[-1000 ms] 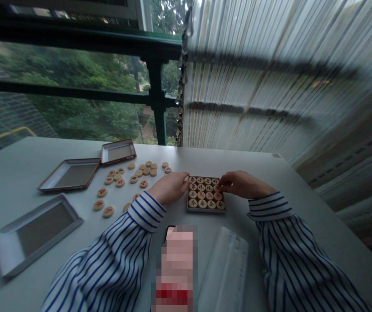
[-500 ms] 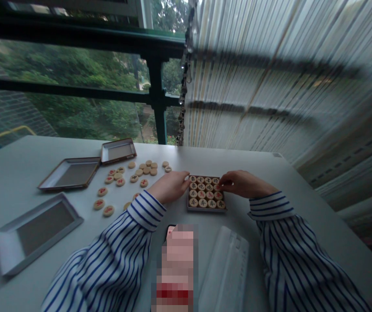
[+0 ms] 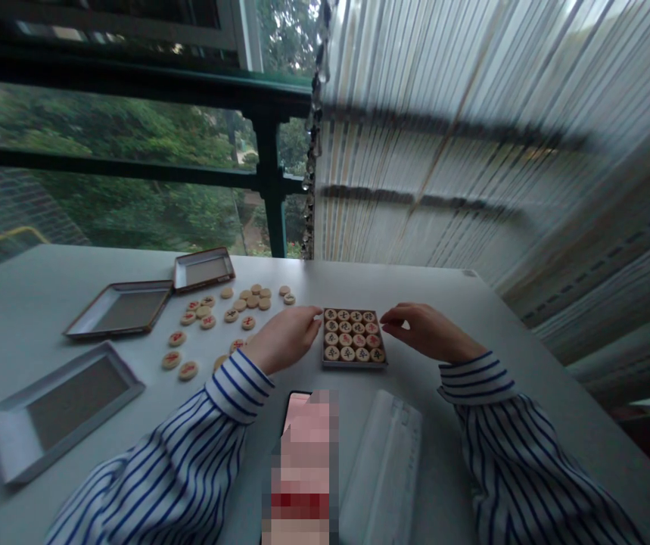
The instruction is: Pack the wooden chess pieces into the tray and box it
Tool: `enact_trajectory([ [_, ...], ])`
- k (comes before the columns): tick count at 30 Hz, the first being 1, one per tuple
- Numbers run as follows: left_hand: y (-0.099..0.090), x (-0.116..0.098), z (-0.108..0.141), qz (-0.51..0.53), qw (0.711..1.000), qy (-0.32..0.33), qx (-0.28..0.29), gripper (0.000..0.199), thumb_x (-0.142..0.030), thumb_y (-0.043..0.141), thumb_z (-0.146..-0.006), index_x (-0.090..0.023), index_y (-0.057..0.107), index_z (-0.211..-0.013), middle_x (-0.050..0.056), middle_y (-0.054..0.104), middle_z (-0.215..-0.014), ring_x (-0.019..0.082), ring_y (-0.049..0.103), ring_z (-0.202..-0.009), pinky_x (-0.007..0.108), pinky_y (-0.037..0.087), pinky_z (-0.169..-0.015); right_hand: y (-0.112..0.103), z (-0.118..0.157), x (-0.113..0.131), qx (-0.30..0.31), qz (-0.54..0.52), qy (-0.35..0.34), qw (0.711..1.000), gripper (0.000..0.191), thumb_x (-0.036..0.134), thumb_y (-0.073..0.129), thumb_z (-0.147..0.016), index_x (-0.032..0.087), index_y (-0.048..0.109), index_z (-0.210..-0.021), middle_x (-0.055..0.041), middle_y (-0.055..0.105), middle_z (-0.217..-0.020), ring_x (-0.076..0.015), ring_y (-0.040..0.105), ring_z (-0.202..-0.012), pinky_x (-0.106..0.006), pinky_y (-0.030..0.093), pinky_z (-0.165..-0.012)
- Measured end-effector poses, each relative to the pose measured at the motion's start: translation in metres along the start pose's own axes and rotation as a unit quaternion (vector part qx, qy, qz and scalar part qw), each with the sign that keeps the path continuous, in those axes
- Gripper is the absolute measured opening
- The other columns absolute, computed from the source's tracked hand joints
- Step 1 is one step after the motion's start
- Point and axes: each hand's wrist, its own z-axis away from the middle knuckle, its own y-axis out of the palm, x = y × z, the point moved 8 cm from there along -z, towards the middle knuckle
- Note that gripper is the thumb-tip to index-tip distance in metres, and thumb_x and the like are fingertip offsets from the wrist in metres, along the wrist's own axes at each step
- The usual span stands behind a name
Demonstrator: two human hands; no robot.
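A small square box [image 3: 354, 365] full of round wooden Chinese chess pieces [image 3: 359, 340] lies on the table in front of me. Its pieces sit in neat rows, with black characters on most and red ones on a few. My left hand [image 3: 286, 337] is at the box's left side, its fingers closed against the upper left edge; the far fingers are hidden. Beside the right edge is my right hand [image 3: 427, 330], fingers bent and slightly apart, with no piece visible in them. Loose chess pieces [image 3: 207, 322] are scattered left of my left hand, some face down.
Three shallow trays or lids stand at the left: a grey-white one [image 3: 4, 439] nearest, a brown-edged one [image 3: 110, 333] behind it, and a smaller one [image 3: 204, 283] farther back. A phone [image 3: 300, 403] and a clear plastic case [image 3: 384, 462] lie close to me. Window and string curtain border the table.
My right hand has drawn back from the pieces to just outside the box's right edge. My left hand stays at the left side. The whole view has shifted slightly.
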Motion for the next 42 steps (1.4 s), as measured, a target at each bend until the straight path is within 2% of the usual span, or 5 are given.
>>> enact_trajectory([
  [5,-0.001,-0.009,0.026,0.04,0.996,0.018,-0.073,0.027,-0.024,0.033,-0.086,-0.018,0.057,-0.096,0.006,0.062,-0.092,0.017,0.056,-0.086,0.028,0.043,-0.077,0.006,0.024,0.006,-0.115,-0.039,0.018,0.992,0.024,0.03,0.043,-0.083,0.02,0.064,-0.091,-0.006,0.063,-0.088,-0.0163,0.057,-0.08,-0.028,0.043,-0.075],
  [9,0.009,-0.011,0.037,0.061,0.991,0.04,-0.111,0.024,-0.022,0.035,-0.086,-0.016,0.057,-0.094,0.006,0.061,-0.092,0.016,0.054,-0.087,0.029,0.043,-0.08,0.015,0.032,0.004,-0.164,-0.078,0.043,0.982,0.023,0.03,0.044,-0.083,0.02,0.064,-0.091,-0.0064,0.062,-0.09,-0.016,0.056,-0.084,-0.028,0.044,-0.077],
  [17,0.026,-0.003,0.043,0.106,0.982,0.065,-0.14,0.023,-0.021,0.04,-0.084,-0.013,0.058,-0.096,0.009,0.061,-0.097,0.016,0.054,-0.092,0.031,0.044,-0.085,0.03,0.031,-0.004,-0.149,-0.097,0.068,0.982,0.024,0.031,0.048,-0.081,0.02,0.065,-0.093,-0.0069,0.061,-0.093,-0.0171,0.056,-0.086,-0.03,0.044,-0.078],
  [24,0.023,-0.002,0.044,0.11,0.976,0.08,-0.171,0.021,-0.018,0.043,-0.082,-0.015,0.059,-0.094,0.008,0.063,-0.095,0.017,0.057,-0.09,0.032,0.047,-0.081,0.034,0.032,-0.007,-0.151,-0.097,0.065,0.982,0.024,0.031,0.049,-0.08,0.02,0.066,-0.093,-0.0067,0.061,-0.094,-0.0173,0.057,-0.085,-0.031,0.045,-0.078],
  [42,0.019,-0.005,0.044,0.104,0.977,0.076,-0.172,0.021,-0.019,0.043,-0.081,-0.013,0.06,-0.093,0.009,0.064,-0.094,0.017,0.059,-0.09,0.032,0.048,-0.081,0.034,0.032,-0.005,-0.149,-0.085,0.054,0.984,0.021,0.029,0.05,-0.08,0.022,0.067,-0.091,-0.0059,0.062,-0.092,-0.0169,0.057,-0.083,-0.03,0.046,-0.077],
])
